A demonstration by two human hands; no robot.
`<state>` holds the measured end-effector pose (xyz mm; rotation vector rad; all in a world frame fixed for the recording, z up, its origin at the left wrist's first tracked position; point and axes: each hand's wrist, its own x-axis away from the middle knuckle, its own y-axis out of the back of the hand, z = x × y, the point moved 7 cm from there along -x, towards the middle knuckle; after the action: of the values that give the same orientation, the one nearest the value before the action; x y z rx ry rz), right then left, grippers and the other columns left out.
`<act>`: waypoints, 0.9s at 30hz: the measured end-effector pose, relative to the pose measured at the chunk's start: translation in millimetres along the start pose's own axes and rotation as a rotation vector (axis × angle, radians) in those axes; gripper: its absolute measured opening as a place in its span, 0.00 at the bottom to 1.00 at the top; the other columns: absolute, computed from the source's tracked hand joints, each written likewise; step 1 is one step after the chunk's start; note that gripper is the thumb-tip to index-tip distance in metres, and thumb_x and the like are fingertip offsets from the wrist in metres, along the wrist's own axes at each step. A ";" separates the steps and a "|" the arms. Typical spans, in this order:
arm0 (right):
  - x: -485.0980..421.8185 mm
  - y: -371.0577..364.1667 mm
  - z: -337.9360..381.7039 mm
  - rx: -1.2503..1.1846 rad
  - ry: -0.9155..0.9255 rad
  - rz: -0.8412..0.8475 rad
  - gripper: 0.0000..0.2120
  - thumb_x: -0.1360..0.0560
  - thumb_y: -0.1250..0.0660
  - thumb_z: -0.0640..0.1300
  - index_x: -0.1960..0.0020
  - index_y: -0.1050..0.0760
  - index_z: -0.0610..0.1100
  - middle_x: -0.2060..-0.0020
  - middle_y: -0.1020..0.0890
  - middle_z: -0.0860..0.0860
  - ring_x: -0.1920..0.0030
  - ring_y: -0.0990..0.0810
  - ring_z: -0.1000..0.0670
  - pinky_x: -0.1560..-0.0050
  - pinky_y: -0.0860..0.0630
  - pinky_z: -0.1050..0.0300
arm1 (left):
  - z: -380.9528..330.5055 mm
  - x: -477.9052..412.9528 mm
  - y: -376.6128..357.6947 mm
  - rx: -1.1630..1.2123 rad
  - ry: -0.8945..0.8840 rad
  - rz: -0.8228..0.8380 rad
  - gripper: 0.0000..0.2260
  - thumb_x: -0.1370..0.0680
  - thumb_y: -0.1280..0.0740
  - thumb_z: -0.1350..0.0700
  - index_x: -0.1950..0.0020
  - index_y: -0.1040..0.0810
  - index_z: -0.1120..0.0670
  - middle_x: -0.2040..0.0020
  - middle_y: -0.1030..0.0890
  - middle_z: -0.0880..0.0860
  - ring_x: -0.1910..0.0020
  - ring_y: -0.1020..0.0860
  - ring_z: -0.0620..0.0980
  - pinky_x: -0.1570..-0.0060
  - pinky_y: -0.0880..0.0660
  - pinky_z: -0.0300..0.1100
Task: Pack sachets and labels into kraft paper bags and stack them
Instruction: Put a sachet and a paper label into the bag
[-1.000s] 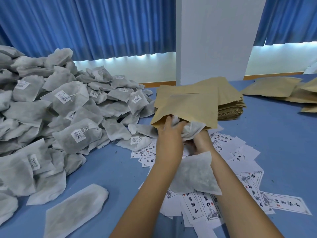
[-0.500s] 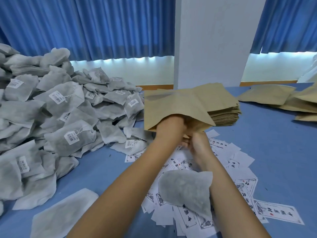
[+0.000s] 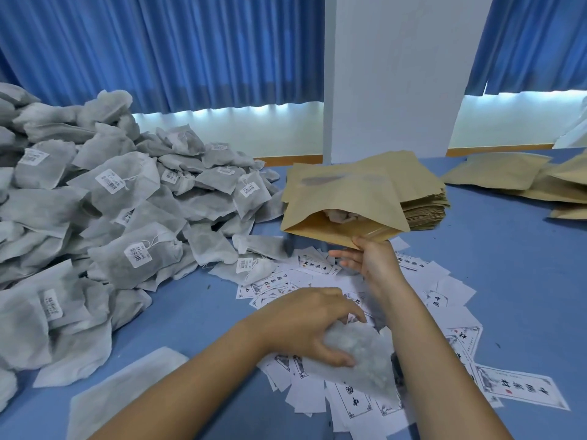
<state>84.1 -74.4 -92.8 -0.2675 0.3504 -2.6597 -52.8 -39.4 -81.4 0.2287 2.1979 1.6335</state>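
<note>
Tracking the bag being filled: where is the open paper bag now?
Centre of the head view: the right hand holds the open paper bag by its lower edge, in front of the bag stack, above the labels.

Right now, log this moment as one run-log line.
left hand: grips loose sachet over labels | right hand: holds kraft bag mouth open | inside: packed sachet

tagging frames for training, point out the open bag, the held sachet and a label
open bag (image 3: 343, 198), head view, upper face
held sachet (image 3: 371, 366), head view, middle of the fabric
label (image 3: 521, 387), head view, printed middle
</note>
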 end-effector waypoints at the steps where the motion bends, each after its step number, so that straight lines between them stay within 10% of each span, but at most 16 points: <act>1: -1.7 0.4 -1.9 0.009 -0.010 -0.007 0.09 0.18 0.44 0.37 0.55 0.29 0.40 0.68 0.18 0.47 0.69 0.16 0.50 0.74 0.24 0.65 | 2.9 -1.2 0.1 0.121 0.074 0.011 0.21 0.31 0.26 0.43 0.41 0.26 0.46 0.56 0.26 0.44 0.58 0.31 0.40 0.58 0.35 0.34; 10: 0.5 -1.6 1.2 0.083 0.055 0.055 0.12 0.21 0.46 0.36 0.52 0.23 0.43 0.65 0.16 0.48 0.67 0.18 0.50 0.66 0.22 0.58 | 55.9 -25.2 60.8 1.237 0.715 -0.703 0.05 0.23 0.33 0.58 0.48 0.21 0.54 0.45 0.19 0.54 0.53 0.21 0.49 0.57 0.23 0.41; 14: 0.8 7.8 -4.6 -0.067 -0.007 -0.006 0.13 0.19 0.47 0.35 0.55 0.26 0.42 0.66 0.18 0.47 0.68 0.18 0.52 0.68 0.22 0.60 | 52.4 -56.2 75.3 0.909 0.649 -0.499 0.09 0.22 0.37 0.62 0.49 0.16 0.57 0.53 0.16 0.56 0.66 0.20 0.45 0.65 0.24 0.36; 17: -0.8 17.3 -10.0 -0.072 -0.061 -0.077 0.15 0.19 0.49 0.32 0.61 0.32 0.42 0.66 0.27 0.47 0.67 0.26 0.52 0.70 0.25 0.63 | 39.7 -74.1 66.9 0.723 0.532 -0.214 0.11 0.22 0.36 0.60 0.49 0.16 0.50 0.50 0.16 0.50 0.55 0.21 0.42 0.54 0.26 0.34; 21: -4.4 7.1 -2.3 -0.075 -0.022 -0.062 0.11 0.19 0.43 0.41 0.57 0.25 0.44 0.71 0.19 0.49 0.72 0.22 0.51 0.74 0.25 0.61 | 45.1 -90.2 77.5 0.451 0.579 -0.431 0.14 0.21 0.41 0.66 0.40 0.20 0.59 0.40 0.20 0.55 0.40 0.24 0.51 0.43 0.31 0.37; 27: -4.0 11.3 -3.8 -0.202 -0.053 -0.083 0.12 0.19 0.46 0.36 0.55 0.26 0.41 0.66 0.21 0.48 0.76 0.21 0.56 0.77 0.27 0.66 | 55.5 -116.0 67.9 0.004 0.570 -0.279 0.15 0.22 0.40 0.65 0.37 0.24 0.58 0.41 0.21 0.59 0.43 0.24 0.57 0.45 0.27 0.45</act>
<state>91.4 -81.7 -100.2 -0.4228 0.6046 -2.6942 68.3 -10.9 -6.1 -0.5895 2.4805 1.6741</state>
